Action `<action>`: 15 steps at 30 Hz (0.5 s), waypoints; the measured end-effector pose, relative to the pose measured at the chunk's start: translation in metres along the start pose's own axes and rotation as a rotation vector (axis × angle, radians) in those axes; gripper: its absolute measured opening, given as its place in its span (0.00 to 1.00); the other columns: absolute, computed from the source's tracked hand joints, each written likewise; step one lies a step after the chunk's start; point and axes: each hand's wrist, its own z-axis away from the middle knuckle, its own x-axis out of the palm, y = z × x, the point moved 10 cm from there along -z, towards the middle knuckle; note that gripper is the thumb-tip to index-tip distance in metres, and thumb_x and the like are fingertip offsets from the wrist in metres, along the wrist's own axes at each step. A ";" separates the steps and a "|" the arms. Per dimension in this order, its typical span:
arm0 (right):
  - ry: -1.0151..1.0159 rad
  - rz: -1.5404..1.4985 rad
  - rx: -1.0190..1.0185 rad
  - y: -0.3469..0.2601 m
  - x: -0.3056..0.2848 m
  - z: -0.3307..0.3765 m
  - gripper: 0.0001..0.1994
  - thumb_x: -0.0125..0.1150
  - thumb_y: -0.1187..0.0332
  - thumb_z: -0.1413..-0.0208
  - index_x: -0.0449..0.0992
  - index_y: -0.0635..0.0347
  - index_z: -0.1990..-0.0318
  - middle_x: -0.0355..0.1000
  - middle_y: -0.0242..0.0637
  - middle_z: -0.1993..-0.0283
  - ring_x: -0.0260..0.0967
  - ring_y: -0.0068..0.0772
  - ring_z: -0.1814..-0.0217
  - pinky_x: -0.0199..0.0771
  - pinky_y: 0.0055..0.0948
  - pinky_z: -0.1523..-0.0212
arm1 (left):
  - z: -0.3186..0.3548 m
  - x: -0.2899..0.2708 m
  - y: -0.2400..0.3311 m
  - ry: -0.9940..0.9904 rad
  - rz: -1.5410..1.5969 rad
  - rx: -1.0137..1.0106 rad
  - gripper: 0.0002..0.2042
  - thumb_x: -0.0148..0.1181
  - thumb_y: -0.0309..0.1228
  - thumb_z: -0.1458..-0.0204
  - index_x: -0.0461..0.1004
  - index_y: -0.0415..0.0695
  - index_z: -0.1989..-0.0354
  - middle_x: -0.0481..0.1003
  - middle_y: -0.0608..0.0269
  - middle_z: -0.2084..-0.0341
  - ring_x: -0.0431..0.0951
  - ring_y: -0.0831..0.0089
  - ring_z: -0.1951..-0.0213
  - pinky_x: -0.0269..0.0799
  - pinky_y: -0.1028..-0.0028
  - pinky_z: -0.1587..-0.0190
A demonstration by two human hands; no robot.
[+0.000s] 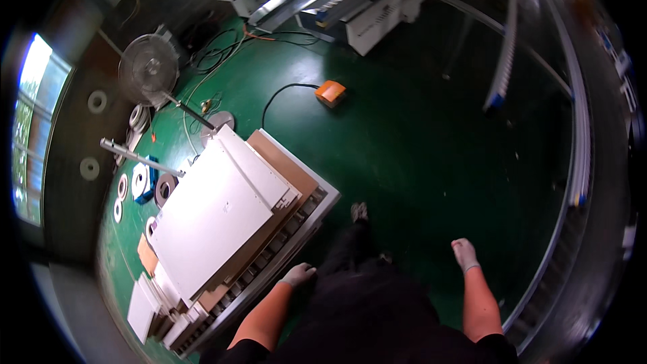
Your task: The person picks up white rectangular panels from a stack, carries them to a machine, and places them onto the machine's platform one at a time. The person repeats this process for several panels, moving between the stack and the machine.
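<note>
Left hand (298, 274): gloved, fingers curled loosely and narrow, holding nothing; the fingertips lie just beside the near edge of a roller cart (296, 229), though actual contact cannot be told. Right hand (464, 253): gloved, fingers drawn together in a loose fist, empty, hanging over bare green floor (418, 155) and well apart from every object.

Beyond the left fingers, up and to their left, the cart carries a stack of flat panels: a large white panel (209, 219) on top, brown board (286, 162) showing beneath it along the far side. Smaller white and brown offcuts (151, 296) lie at the cart's lower-left end.

Between the two hands, ahead of the fingers, the person's shoe (359, 211) stands on the floor.

Farther out from the left fingers, rolls of edge tape (141, 182) lie past the cart, with a standing fan (149, 67) behind them. Far ahead of both hands, an orange foot pedal (331, 92) with a black cable rests on the floor, and white machinery (377, 17) stands beyond it.
</note>
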 end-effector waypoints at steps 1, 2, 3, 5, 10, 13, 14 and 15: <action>0.014 0.006 -0.075 -0.048 -0.025 -0.037 0.12 0.60 0.63 0.42 0.82 0.61 0.59 0.79 0.45 0.54 0.76 0.41 0.47 0.73 0.38 0.45 | -0.005 0.001 -0.007 -0.013 0.022 -0.065 0.28 0.57 0.50 0.41 0.75 0.40 0.43 0.76 0.44 0.45 0.74 0.50 0.40 0.69 0.60 0.38; 0.087 -0.041 -0.152 -0.061 -0.050 -0.083 0.11 0.59 0.64 0.41 0.81 0.59 0.58 0.78 0.38 0.62 0.75 0.33 0.58 0.75 0.33 0.55 | -0.017 0.003 -0.006 -0.049 0.033 -0.105 0.27 0.57 0.50 0.41 0.76 0.40 0.43 0.76 0.44 0.46 0.74 0.51 0.40 0.69 0.60 0.38; 0.102 -0.227 -0.056 -0.066 -0.058 -0.123 0.08 0.58 0.64 0.40 0.79 0.56 0.61 0.74 0.33 0.66 0.71 0.28 0.65 0.72 0.29 0.63 | -0.028 0.003 -0.009 -0.067 -0.009 -0.152 0.27 0.57 0.50 0.41 0.76 0.40 0.43 0.76 0.43 0.46 0.74 0.51 0.40 0.69 0.59 0.38; 0.043 -0.625 0.077 -0.100 -0.063 -0.192 0.06 0.55 0.65 0.38 0.73 0.49 0.68 0.66 0.24 0.74 0.62 0.18 0.76 0.63 0.23 0.76 | -0.060 0.000 -0.002 -0.097 -0.074 -0.225 0.27 0.57 0.50 0.41 0.77 0.39 0.44 0.77 0.43 0.46 0.75 0.51 0.41 0.70 0.59 0.39; -0.272 -0.360 0.142 -0.194 -0.005 -0.244 0.10 0.56 0.60 0.39 0.75 0.53 0.68 0.72 0.35 0.73 0.71 0.34 0.74 0.72 0.34 0.73 | -0.169 -0.082 0.110 0.011 0.093 -0.082 0.25 0.54 0.50 0.39 0.80 0.39 0.49 0.79 0.43 0.51 0.77 0.49 0.45 0.70 0.56 0.41; -0.359 0.329 -0.515 -0.303 0.036 -0.249 0.16 0.57 0.56 0.37 0.79 0.60 0.55 0.78 0.46 0.56 0.75 0.49 0.50 0.75 0.41 0.49 | -0.216 -0.182 0.203 0.227 -0.009 0.098 0.22 0.53 0.47 0.39 0.79 0.38 0.55 0.79 0.39 0.55 0.79 0.44 0.49 0.73 0.54 0.46; -0.441 0.347 -0.479 -0.331 0.041 -0.247 0.18 0.57 0.56 0.36 0.79 0.61 0.51 0.78 0.48 0.51 0.74 0.52 0.44 0.73 0.40 0.43 | -0.245 -0.211 0.222 0.302 -0.012 0.185 0.21 0.53 0.46 0.39 0.77 0.36 0.55 0.80 0.40 0.61 0.81 0.43 0.57 0.75 0.53 0.52; -0.474 0.290 -0.449 -0.353 0.043 -0.252 0.16 0.56 0.57 0.36 0.80 0.60 0.53 0.77 0.49 0.52 0.74 0.53 0.45 0.74 0.40 0.45 | -0.249 -0.246 0.247 0.315 0.224 0.162 0.22 0.53 0.45 0.38 0.74 0.36 0.49 0.81 0.45 0.67 0.82 0.44 0.65 0.76 0.52 0.58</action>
